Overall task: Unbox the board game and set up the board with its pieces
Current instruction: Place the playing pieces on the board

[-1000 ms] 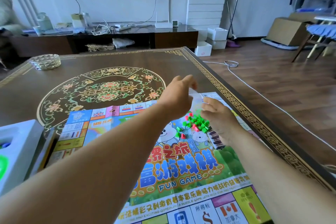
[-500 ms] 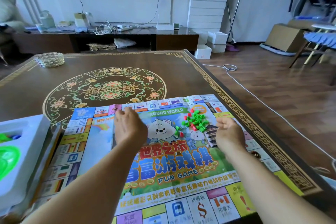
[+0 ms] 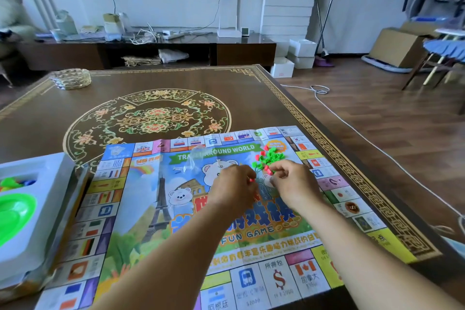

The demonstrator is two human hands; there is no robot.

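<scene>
With colourful paper game board spread on desk, left hand pinches red piece, right hand fingers curled at green-red plastic piece pile, grip unclear; sorting step, next: place pieces.

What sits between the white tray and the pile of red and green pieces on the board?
In the head view, between the white tray and the pile of pieces lies the board's printed sheet, with an empty clear plastic bag on it.

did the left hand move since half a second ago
Yes. The left hand shifted right across the board, from beside the bear picture to the pile of pieces.
</scene>
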